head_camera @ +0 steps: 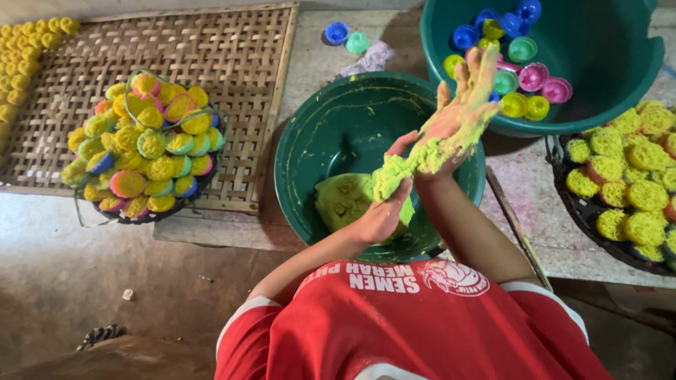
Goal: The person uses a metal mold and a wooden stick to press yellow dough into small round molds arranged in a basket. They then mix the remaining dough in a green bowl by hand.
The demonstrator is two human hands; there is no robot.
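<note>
Scraping yellow-green dough off an open, spread right hand, the left hand pinches the sticky strip between thumb and fingers, both held over a dark green basin on the surface. A lump of the same dough sits in the basin's bottom, partly hidden behind the left hand and wrist. The right palm is so coated that its fingers are hard to tell apart. Far right, a second, larger green tub is cut off by the top edge; roughly a dozen small coloured cup moulds lie inside it, blue, pink, green and yellow, some hidden behind the raised fingers. Two more moulds lie loose on the surface beyond the basin. To the left, one basket piled with filled moulds, too many to count, rests on a woven bamboo tray. At the right edge another dark tray of yellow cakes is cropped. The person's red shirt fills the near edge.
</note>
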